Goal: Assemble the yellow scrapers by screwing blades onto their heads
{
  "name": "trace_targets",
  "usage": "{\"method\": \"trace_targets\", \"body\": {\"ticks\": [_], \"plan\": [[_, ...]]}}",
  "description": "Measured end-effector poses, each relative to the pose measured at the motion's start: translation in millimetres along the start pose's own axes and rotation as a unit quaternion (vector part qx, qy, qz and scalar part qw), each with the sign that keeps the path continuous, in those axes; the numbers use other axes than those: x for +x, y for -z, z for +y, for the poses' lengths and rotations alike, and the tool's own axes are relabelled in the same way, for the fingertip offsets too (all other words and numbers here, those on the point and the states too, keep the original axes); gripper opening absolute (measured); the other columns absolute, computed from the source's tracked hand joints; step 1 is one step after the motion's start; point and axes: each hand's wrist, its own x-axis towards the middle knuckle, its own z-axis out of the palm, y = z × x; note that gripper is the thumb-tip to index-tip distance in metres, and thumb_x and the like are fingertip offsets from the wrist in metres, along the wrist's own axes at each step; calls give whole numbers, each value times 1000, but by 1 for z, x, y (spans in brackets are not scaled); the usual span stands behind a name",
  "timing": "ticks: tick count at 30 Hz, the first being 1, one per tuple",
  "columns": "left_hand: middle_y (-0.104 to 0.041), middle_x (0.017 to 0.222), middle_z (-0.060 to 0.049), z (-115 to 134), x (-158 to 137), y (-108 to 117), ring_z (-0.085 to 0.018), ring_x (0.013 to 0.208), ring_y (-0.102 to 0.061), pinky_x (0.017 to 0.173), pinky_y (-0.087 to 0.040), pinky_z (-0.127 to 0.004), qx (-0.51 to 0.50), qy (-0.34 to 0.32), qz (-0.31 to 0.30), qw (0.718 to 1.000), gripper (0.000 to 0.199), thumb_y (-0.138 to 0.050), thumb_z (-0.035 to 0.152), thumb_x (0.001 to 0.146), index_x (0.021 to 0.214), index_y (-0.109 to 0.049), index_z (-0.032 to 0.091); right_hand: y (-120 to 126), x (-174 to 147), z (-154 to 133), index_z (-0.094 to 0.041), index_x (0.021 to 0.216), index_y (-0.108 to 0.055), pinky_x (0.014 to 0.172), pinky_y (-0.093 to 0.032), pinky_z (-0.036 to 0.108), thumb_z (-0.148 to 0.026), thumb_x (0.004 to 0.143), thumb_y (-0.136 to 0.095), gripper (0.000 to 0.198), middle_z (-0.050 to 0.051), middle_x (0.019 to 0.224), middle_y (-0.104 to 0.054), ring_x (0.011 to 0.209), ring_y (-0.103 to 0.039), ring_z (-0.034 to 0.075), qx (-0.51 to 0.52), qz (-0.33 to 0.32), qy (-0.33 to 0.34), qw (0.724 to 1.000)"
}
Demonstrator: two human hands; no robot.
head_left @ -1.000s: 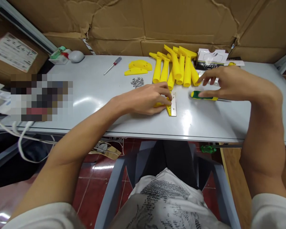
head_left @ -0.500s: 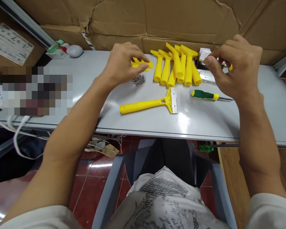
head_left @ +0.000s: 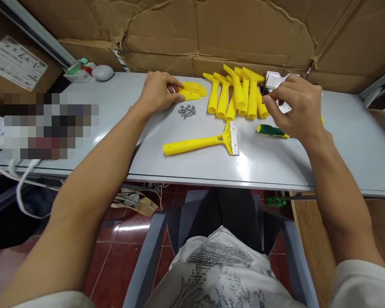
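My left hand (head_left: 158,92) is closed at the left end of the flat yellow plastic plates (head_left: 192,90), thumb and forefinger on the edge of one. Just in front of them lies a small heap of screws (head_left: 187,111). My right hand (head_left: 297,105) is raised over the table, thumb and forefinger pinched; whatever is between them is too small to make out. Below it a green and yellow screwdriver (head_left: 271,130) lies partly hidden by the hand. A yellow scraper (head_left: 192,145) with a metal blade (head_left: 234,139) lies flat between my arms, untouched.
Several yellow scraper handles (head_left: 232,92) lie piled at the back middle. Behind them cardboard (head_left: 244,34) lines the white table (head_left: 179,169). A white computer mouse (head_left: 103,72) and a small clear box (head_left: 77,72) sit at back left. White cables (head_left: 21,188) hang at the left edge.
My right hand has moved left and slightly down, now covering the screwdriver's shaft. My left hand has drawn back a little to the left, uncovering more of the yellow plates and the screws.
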Motion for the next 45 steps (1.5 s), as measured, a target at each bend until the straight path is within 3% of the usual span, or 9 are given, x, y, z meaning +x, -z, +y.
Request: {"method": "trace_targets", "body": {"ticks": [4,8,11,17,26,30,37,42,45], "plan": [[-61,87,10,21,-1,10,-13,91,-41,103,-44,-45,1,5,19,1000,60,-117,70,84,105,-82,26,3,-1,-17,-34,77,-63,97,-64,55,-70,117,-76,55,7,76,-66,88,-68,31,64,8,-40,997],[-75,81,15,73,-13,14,-9,83,-56,91,-54,-41,-176,-7,107,979,80,-128,78,53,89,-81,25,-8,-4,-35,-33,82,-74,82,-61,49,-76,116,-78,55,6,86,-79,80,-68,26,190,30,-94,977],[-93,101,8,119,-30,3,-18,89,-82,94,-69,-49,-262,-47,78,961,82,-125,85,53,95,-87,25,-21,-3,-50,-34,102,-84,73,-59,42,-86,107,-88,52,7,103,-86,92,-76,27,283,38,-127,950],[-90,97,-5,175,-68,-22,-29,94,-88,89,-74,-49,-300,-69,-68,949,51,-125,58,75,90,-89,25,-31,-2,-69,-31,108,-85,69,-65,36,-98,84,-102,74,5,100,-84,85,-76,22,402,-14,-141,905],[-86,93,-5,181,-77,-36,-29,95,-87,92,-78,-48,-260,-102,-91,956,65,-115,85,82,90,-86,27,-21,-4,-71,-32,110,-79,65,-68,38,-98,76,-108,79,7,106,-84,99,-82,28,400,-52,-194,894],[-87,100,-6,178,-77,-40,-31,98,-87,96,-77,-53,-225,-118,-108,961,66,-104,91,93,103,-89,28,-14,-4,-70,-32,104,-78,63,-69,41,-94,78,-109,74,5,100,-86,86,-81,27,387,-85,-219,891],[-89,129,-10,155,-73,-35,-34,117,-85,103,-66,-45,-26,-120,-220,968,90,-108,64,86,160,-73,26,-29,-11,-40,-28,104,-74,56,-72,45,-56,72,-125,67,1,72,-82,57,-77,26,451,-180,-328,810],[-87,133,-11,157,-78,-38,-35,119,-83,103,-63,-44,8,-98,-264,960,97,-102,55,86,170,-64,24,-45,-18,-42,-26,119,-74,60,-76,46,-22,74,-122,66,1,74,-83,60,-83,30,454,-196,-389,777],[-86,124,-9,160,-80,-43,-31,109,-83,98,-64,-42,-25,-92,-259,961,84,-94,39,89,166,-64,23,-50,-21,-44,-24,119,-74,61,-77,46,-20,77,-120,62,4,75,-84,64,-86,32,462,-204,-390,770]]}}
